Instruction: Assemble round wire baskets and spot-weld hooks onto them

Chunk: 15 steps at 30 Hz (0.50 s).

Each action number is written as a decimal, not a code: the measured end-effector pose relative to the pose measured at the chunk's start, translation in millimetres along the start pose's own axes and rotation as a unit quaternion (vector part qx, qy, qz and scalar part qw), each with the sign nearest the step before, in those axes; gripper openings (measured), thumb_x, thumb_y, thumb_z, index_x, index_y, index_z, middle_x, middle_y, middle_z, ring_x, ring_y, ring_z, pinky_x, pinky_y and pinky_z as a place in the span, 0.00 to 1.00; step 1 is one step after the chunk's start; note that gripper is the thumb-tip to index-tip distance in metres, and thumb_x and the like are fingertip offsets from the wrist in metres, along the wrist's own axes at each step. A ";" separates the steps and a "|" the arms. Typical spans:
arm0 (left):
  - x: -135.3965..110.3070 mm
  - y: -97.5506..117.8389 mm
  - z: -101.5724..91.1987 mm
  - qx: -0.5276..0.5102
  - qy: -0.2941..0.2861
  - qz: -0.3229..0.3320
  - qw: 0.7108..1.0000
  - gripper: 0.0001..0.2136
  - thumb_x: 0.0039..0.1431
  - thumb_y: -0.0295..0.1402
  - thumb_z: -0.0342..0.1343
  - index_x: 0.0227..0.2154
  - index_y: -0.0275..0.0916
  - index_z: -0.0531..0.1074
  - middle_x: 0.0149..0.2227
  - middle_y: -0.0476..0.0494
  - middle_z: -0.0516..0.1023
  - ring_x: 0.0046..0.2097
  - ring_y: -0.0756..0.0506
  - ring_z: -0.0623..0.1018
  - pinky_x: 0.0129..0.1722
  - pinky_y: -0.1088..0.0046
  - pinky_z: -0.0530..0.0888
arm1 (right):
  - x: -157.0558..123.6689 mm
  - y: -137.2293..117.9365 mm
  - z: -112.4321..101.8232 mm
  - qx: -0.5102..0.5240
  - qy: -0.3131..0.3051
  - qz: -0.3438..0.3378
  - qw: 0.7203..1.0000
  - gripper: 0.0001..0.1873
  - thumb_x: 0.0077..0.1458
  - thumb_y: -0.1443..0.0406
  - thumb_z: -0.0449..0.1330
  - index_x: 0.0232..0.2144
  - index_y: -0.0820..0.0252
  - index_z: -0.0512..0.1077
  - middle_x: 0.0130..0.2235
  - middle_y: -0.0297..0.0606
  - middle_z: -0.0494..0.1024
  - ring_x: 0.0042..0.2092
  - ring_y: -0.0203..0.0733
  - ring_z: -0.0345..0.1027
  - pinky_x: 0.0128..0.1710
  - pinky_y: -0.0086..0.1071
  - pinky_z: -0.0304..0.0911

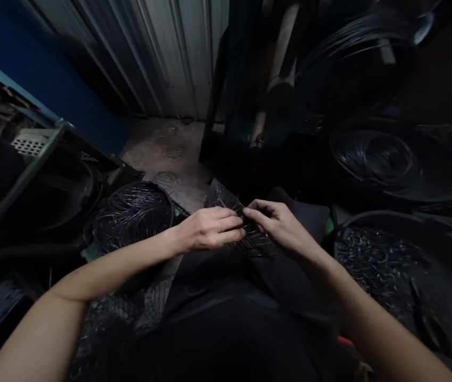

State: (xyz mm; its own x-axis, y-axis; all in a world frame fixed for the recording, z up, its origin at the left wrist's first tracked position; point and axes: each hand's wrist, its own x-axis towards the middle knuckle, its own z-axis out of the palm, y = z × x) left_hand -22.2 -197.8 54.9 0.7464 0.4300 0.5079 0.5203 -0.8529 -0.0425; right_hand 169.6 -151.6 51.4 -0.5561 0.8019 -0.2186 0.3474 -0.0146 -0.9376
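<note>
A small dark wire mesh piece [226, 200] rests on my lap over black trousers. My left hand [205, 229] grips its near edge with fingers curled closed on the wires. My right hand [277, 223] pinches the mesh from the right, thumb and forefinger meeting my left fingertips at the middle. Part of the mesh is hidden under both hands. The scene is dim.
A round wire basket [132, 215] stands at my left knee. A dark tub of small metal bits [373, 260] with pliers [428, 321] sits right. Wire coils [373, 154] are stacked at the back right. Corrugated metal wall [150, 53], concrete floor [170, 154] and a metal-framed rack [22, 175] lie beyond.
</note>
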 end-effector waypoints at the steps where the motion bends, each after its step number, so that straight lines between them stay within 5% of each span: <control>1: -1.0 1.9 1.3 -0.004 0.009 -0.010 1.000 0.07 0.62 0.26 0.48 0.36 0.35 0.72 0.37 0.43 0.79 0.40 0.48 0.77 0.36 0.74 0.75 | -0.5 1.3 -1.3 -0.005 -0.004 0.002 1.000 0.14 0.54 0.56 0.54 0.24 0.59 0.69 0.19 0.28 0.62 0.22 0.31 0.52 0.23 0.27 0.50; 10: 5.0 13.0 13.6 0.010 0.078 0.031 0.996 0.05 0.59 0.24 0.51 0.33 0.33 0.72 0.32 0.44 0.80 0.36 0.48 0.79 0.37 0.72 0.78 | -10.3 -0.9 -8.0 -0.041 -0.007 0.009 0.999 0.14 0.54 0.56 0.54 0.26 0.59 0.71 0.25 0.31 0.70 0.27 0.34 0.59 0.26 0.28 0.54; 15: 7.4 20.7 22.3 0.018 0.085 0.003 0.996 0.06 0.58 0.24 0.50 0.33 0.32 0.72 0.31 0.44 0.79 0.35 0.49 0.78 0.34 0.74 0.78 | -16.7 6.6 -11.6 -0.038 -0.010 0.023 0.999 0.14 0.55 0.57 0.52 0.27 0.59 0.71 0.28 0.32 0.72 0.30 0.35 0.62 0.30 0.28 0.56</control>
State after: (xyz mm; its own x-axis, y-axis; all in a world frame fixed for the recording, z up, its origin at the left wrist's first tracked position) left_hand 3.3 -205.7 38.5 0.6702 0.3668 0.6453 0.5332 -0.8427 -0.0747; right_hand 189.9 -158.2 52.0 -0.5538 0.7888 -0.2667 0.4286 -0.0045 -0.9035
